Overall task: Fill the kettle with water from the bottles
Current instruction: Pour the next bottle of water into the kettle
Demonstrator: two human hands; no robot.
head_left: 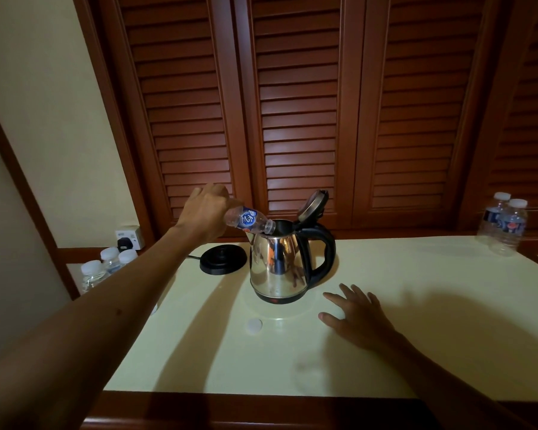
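Observation:
A steel kettle [278,268] with a black handle stands in the middle of the pale table [416,321], its lid [312,204] flipped up. My left hand [207,212] grips the base of a small clear water bottle [250,220] with a blue label. The bottle is tipped down to the right, with its neck at the kettle's open mouth. My right hand [356,315] rests flat on the table, fingers spread, just right of the kettle's foot. A white bottle cap [254,325] lies on the table in front of the kettle.
The kettle's black power base [222,259] sits left of it, its cord running to a wall socket [129,237]. Three capped bottles [107,263] stand on a lower ledge at left. Two more bottles [505,226] stand at the table's far right corner. Louvred wooden doors rise behind.

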